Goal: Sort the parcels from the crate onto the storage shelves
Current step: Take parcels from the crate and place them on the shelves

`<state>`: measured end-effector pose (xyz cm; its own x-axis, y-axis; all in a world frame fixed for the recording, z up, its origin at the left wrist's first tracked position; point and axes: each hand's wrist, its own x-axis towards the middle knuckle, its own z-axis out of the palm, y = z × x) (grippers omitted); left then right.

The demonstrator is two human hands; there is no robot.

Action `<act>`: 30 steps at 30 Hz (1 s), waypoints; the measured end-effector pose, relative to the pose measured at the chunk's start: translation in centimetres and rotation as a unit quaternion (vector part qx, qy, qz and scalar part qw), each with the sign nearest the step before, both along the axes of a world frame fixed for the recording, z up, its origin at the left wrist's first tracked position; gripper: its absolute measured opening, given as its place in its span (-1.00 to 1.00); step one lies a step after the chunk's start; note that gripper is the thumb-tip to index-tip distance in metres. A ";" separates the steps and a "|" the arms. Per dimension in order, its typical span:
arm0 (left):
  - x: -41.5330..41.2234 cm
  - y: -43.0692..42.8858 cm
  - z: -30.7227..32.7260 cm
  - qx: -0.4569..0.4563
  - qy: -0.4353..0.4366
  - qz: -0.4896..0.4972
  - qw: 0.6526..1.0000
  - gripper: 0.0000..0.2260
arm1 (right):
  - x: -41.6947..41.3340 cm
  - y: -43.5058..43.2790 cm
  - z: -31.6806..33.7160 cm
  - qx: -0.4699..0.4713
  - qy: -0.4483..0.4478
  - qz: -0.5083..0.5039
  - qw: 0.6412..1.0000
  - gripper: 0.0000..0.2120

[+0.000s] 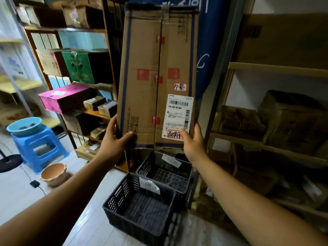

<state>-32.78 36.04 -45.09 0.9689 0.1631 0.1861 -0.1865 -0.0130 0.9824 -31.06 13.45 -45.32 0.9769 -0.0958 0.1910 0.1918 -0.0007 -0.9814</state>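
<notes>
A tall cardboard parcel [142, 96] is held upright in the air. The left hand [113, 139] grips its lower left edge with curled fingers. The right hand [193, 142] grips its lower right corner, thumb on the white label [179, 116]. Below the parcel, two dark crates [124, 215] stand on the pale floor [17, 192]. Left of the parcel is a wooden shelf [83, 30] full of boxes, with a blue stool [23, 148] farther left. Right of the parcel, pale shelves [266, 68] carry brown boxes.

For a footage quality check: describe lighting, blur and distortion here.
Head view: shipping label on the tall cardboard parcel reads sharp; right shelves sit in deep shadow; left shelves look softly blurred; wide-angle distortion bends the frame edges.
</notes>
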 end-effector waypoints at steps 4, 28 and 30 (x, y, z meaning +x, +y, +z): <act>5.3 0.9 -2.7 0.002 0.042 -0.007 0.999 -0.39 | 4.7 0.9 -3.6 0.004 0.041 -0.011 0.999 -0.55; 23.0 14.5 -10.5 0.027 0.154 -0.113 0.981 -0.53 | 16.3 15.3 -10.2 -0.018 0.232 -0.162 0.959 -0.41; 23.3 15.6 -10.7 0.032 0.172 -0.133 0.976 -0.53 | 17.4 15.6 -9.9 -0.004 0.236 -0.174 0.956 -0.35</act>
